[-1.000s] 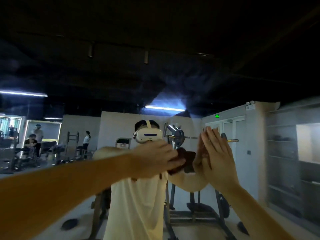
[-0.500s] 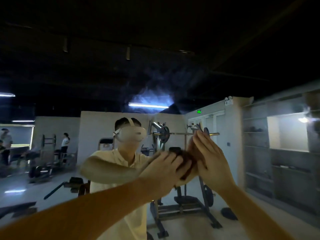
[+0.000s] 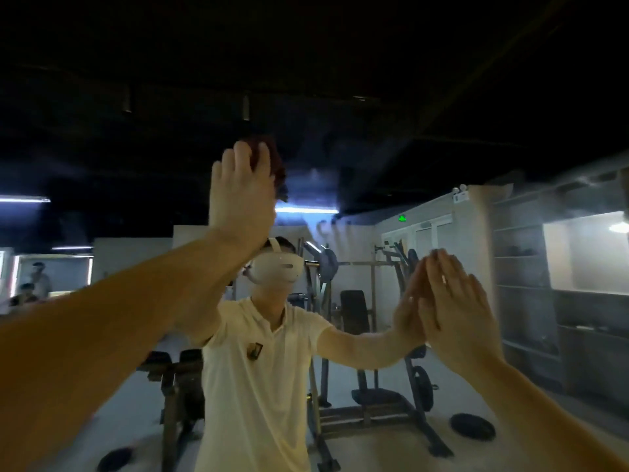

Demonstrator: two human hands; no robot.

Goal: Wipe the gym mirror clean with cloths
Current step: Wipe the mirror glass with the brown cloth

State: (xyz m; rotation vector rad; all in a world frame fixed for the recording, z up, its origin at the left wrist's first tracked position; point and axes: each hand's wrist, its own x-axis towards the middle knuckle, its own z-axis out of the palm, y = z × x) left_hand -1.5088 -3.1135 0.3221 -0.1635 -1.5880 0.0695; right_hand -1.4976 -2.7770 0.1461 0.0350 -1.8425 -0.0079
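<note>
A weight machine (image 3: 377,398) stands near grey shelves (image 3: 524,301) (green sign (image 3: 402,218) higher up).

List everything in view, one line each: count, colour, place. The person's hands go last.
mirror: one, streaky, fills the view
cloth: one, dark red, high on mirror under left hand
headset: one, white, on reflected person
weight machine: one, dark, reflected behind
weight plates: two, black, reflected floor
exit sign: one, green, right of centre
shelving: one, grey, far right
left hand: one, raised, presses cloth
right hand: one, flat on mirror, lower right
</note>
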